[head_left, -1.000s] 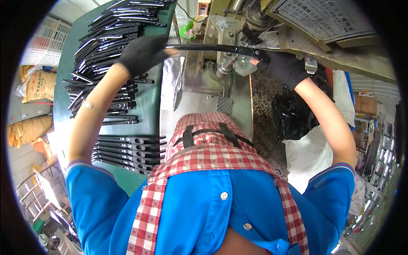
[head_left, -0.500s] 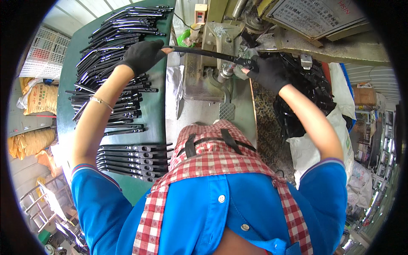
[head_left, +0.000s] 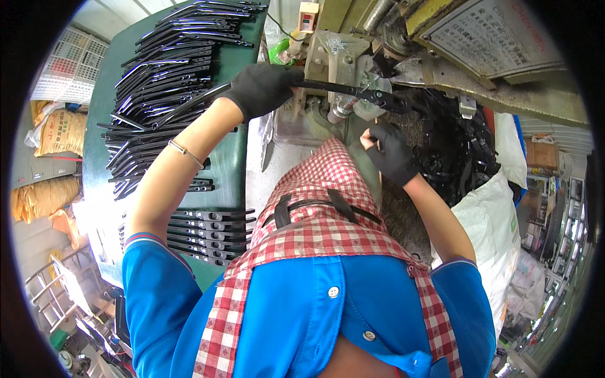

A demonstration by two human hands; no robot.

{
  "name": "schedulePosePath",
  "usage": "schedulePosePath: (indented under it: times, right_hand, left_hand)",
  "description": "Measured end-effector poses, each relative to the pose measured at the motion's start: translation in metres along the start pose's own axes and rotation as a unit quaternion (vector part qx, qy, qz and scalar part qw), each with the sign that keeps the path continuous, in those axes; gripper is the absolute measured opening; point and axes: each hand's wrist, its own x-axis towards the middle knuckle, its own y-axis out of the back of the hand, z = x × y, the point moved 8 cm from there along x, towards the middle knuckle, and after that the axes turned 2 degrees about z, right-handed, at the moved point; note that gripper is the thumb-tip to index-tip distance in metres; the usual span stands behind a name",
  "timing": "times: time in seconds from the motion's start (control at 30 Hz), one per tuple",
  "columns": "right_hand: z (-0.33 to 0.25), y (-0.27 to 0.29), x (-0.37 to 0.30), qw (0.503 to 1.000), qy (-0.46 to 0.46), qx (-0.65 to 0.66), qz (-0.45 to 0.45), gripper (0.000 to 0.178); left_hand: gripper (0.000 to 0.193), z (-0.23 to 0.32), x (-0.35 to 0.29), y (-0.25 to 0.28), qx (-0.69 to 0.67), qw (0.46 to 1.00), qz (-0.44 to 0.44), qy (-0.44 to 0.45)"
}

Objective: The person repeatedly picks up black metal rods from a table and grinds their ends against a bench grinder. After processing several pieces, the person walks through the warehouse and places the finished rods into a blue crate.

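My left hand [head_left: 265, 91], in a black glove with bare fingertips, is closed around a black metal bar [head_left: 337, 87]. The bar reaches rightward past the machine's metal post [head_left: 341, 108], its wider, holed end [head_left: 392, 101] over the pile of black metal parts [head_left: 450, 138]. Apart from the bar and nearer to me, my right hand [head_left: 394, 154] has its gloved fingers curled in; whether anything is inside them is hidden. Left of my left hand, many similar black bars [head_left: 167, 82] lie in rows on the green table [head_left: 101, 164].
A heavy machine body with a sign plate [head_left: 491, 41] overhangs the far right. Nearer on the table lies a stack of holed black bars [head_left: 211, 234]. A white sack [head_left: 482, 227] stands at right, and a white plastic crate [head_left: 69, 66] at far left.
My right hand has let go of the bar's wide end and drawn back toward me, fingers curling. My left hand has moved right, carrying the bar rightward. The head view has shifted slightly.
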Motion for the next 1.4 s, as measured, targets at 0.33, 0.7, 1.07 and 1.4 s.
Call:
schedulePosePath:
  times: [0.33, 0.7, 1.07, 1.4]
  right_hand:
    - [0.147, -0.07, 0.072, 0.917, -0.232, -0.29, -0.148, 0.037]
    - [0.167, -0.062, 0.074, 0.968, -0.018, -0.218, 0.123, 0.032]
    - [0.244, -0.07, 0.061, 0.991, -0.131, -0.029, 0.016, 0.023]
    - [0.056, 0.006, 0.078, 0.827, -0.237, 0.509, 0.009, 0.015]
  left_hand:
    - [0.027, 0.004, -0.003, 0.003, -0.001, 1.0, -0.017, 0.002]
    - [0.028, 0.042, -0.075, -0.009, -0.16, 0.985, 0.011, 0.064]
    - [0.026, -0.04, -0.31, -0.061, -0.018, 0.965, 0.025, 0.262]
    - [0.02, -0.11, -0.446, -0.071, 0.08, 0.804, 0.192, 0.557]
